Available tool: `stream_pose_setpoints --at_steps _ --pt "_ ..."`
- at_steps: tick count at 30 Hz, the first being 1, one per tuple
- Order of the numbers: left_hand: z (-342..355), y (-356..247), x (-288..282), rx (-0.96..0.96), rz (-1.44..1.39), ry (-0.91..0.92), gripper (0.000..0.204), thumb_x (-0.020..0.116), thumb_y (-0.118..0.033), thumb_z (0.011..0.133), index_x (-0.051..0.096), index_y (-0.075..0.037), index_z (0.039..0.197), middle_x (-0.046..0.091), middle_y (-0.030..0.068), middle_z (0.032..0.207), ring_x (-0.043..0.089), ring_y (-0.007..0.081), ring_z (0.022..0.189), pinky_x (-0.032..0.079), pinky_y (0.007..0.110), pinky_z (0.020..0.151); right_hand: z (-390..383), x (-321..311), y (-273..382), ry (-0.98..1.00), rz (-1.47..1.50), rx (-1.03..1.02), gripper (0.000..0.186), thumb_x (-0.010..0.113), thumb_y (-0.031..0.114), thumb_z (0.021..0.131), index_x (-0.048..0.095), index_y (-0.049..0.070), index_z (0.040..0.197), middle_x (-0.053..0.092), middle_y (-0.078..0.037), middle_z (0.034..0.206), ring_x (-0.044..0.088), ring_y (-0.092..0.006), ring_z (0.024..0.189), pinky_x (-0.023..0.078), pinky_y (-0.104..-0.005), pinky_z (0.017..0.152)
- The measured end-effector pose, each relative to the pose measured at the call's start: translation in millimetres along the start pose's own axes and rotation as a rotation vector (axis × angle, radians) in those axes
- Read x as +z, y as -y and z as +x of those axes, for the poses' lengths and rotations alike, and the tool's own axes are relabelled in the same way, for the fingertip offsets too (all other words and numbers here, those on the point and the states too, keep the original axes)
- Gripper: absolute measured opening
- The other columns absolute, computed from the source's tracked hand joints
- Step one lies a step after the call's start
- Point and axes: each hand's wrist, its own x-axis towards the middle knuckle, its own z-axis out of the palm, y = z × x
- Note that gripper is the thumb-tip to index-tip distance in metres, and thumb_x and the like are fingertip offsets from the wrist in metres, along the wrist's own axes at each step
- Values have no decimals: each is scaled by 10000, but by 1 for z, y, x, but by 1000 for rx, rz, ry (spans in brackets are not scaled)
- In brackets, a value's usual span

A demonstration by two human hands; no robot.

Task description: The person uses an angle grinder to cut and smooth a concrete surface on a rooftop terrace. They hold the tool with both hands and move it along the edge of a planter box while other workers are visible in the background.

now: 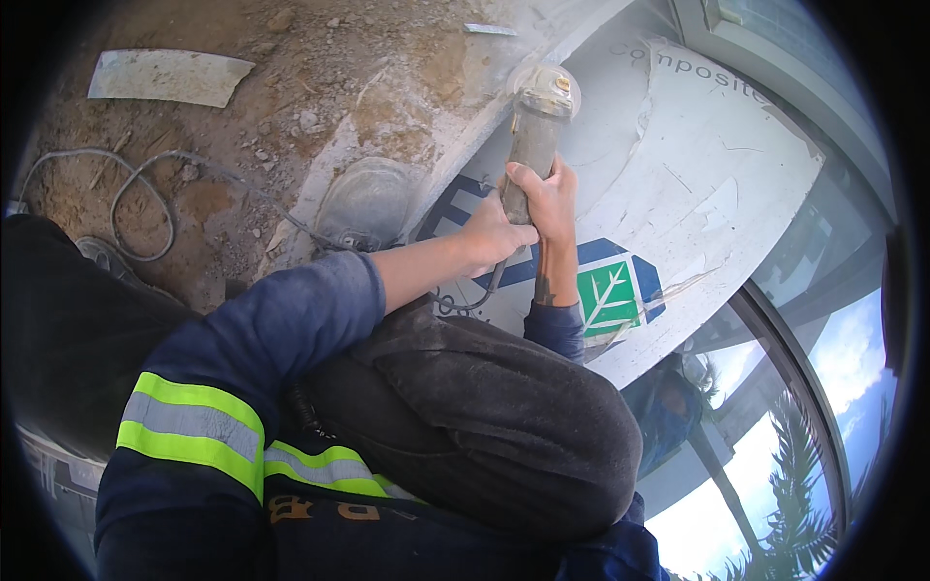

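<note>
A dusty angle grinder point(533, 131) points away from me, its head at the edge of a pale concrete strip point(465, 126) beside a white printed panel point(717, 184) with a green-and-blue emblem. My right hand point(547, 198) is closed round the grinder's body. My left hand point(494, 237) grips it lower down, near its rear end, from which a grey cord runs. Pale dust hangs around the grinder's head, so the disc's contact with the concrete is hard to make out. My dark-clad knee point(494, 426) is just below my hands.
Left lie rubble-strewn dirt point(232, 58), a pale flat scrap point(170, 76) and a looped grey cable point(116, 208). A shoe point(363, 198) coated in dust rests by the concrete strip. Along the right, reflective glass point(828, 339) in a metal frame borders the white panel.
</note>
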Motion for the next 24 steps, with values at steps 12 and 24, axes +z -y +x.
stream_pose_setpoints --at_steps 12,24 --pt "-17 22 5 11 0 30 714 723 36 863 367 -28 1479 603 70 1237 616 151 1122 518 321 916 -27 -5 -6 -22 -25 -4 365 781 118 789 651 -69 1074 701 -88 899 640 -142 775 535 -309 712" --pt "-15 13 3 -9 8 34 741 713 37 855 343 -29 1493 597 95 1273 616 181 1165 525 333 937 -18 -4 -13 -16 -11 -15 355 774 102 797 652 -67 1084 701 -94 892 664 -151 775 546 -314 705"
